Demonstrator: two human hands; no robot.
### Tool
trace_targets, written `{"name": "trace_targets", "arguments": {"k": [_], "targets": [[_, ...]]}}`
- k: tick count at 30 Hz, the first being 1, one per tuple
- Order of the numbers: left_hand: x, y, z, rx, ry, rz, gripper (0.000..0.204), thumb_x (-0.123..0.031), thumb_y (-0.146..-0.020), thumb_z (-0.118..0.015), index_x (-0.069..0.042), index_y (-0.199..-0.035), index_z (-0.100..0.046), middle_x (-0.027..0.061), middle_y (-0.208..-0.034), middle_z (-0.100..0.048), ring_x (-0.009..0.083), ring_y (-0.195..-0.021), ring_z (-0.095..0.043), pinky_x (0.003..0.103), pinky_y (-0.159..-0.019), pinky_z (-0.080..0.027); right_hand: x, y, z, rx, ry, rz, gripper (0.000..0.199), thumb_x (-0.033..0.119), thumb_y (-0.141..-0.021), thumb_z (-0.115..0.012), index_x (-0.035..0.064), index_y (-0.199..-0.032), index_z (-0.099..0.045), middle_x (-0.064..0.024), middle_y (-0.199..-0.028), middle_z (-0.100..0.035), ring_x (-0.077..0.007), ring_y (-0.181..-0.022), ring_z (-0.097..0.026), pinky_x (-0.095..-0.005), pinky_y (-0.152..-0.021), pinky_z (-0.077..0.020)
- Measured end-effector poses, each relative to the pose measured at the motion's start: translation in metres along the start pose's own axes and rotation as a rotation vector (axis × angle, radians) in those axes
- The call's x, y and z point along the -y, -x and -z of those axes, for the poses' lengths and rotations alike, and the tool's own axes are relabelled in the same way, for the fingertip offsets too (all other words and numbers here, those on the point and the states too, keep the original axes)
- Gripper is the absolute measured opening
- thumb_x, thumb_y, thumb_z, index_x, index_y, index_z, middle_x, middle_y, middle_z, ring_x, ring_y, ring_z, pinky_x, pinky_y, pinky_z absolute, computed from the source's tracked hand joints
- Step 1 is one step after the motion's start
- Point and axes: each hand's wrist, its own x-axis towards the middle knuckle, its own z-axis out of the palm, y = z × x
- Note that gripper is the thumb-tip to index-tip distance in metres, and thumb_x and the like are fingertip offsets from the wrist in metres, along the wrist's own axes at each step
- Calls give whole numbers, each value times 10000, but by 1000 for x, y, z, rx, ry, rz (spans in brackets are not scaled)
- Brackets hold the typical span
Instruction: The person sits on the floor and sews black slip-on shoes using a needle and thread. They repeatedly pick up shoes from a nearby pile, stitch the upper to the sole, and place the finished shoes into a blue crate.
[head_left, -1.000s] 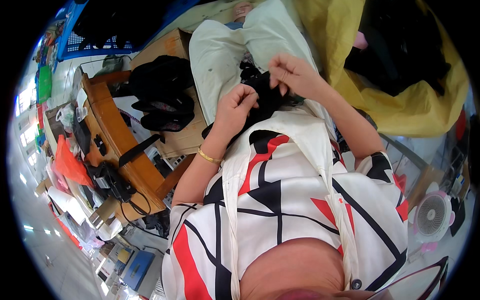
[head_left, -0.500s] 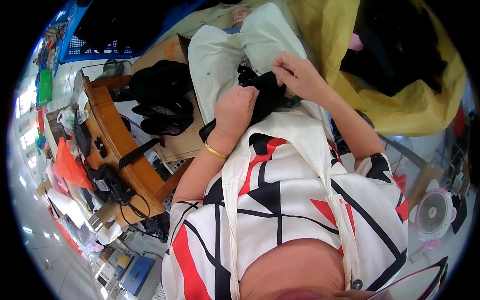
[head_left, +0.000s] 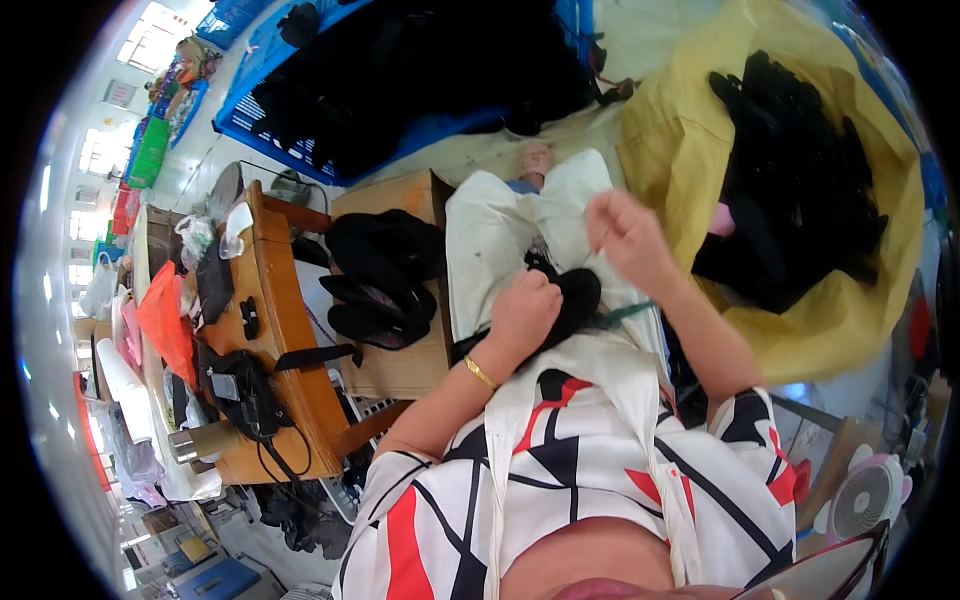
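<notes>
left hand (head_left: 527, 312): fingers curled, apparently gripping the soft, rounded black fabric piece (head_left: 580, 298) from its left side.
right hand (head_left: 630, 240): raised beyond the piece's right end, seemingly apart from it; blurred, so i cannot tell whether the bent fingers pinch anything.
black piece: in the lap, over the loose off-white cloth (head_left: 482, 240) covering the legs.
green strip: a thin dark-green strip (head_left: 630, 312) sticks out right of the piece.
cardboard box: the brown cardboard box (head_left: 395, 372), left, carries stacked black fabric pieces (head_left: 385, 275).
lap risk: a weakened left grip could let the piece twist or slide on the loose cloth.
strip risk: the right hand, if lowered carelessly, might snag it.
</notes>
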Motion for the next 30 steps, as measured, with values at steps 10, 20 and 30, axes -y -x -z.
{"name": "trace_targets", "arguments": {"k": [10, 20, 30], "targets": [[45, 8, -11, -53, 576, 428, 160, -170, -843, -730, -14, -844, -690, 72, -771, -624, 181, -696, -582, 314, -661, -474, -24, 27, 34, 157, 1043, 87, 227, 240, -912, -616, 34, -1008, -614, -134, -927, -653, -341, -865, -638, -430, -777, -505], [65, 7, -22, 5, 854, 571, 164, -152, -864, -730, 9, -856, -697, 7, -755, -620, 90, -687, -537, 258, -646, -453, -59, 82, -28, 567, 1281, 197, 191, 253, -841, -652, 70, -892, -672, -95, -850, -669, -322, -878, -645, -443, -757, -505], [56, 7, -18, 88, 973, 660, 119, -141, -901, -703, -23, -914, -713, -42, -785, -639, 32, -668, -519, 202, -601, -415, 9, 71, -1, 520, 838, -184, 266, 295, -920, -602, 62, -1048, -581, -153, -881, -661, -363, -817, -634, -457, -689, -486]]}}
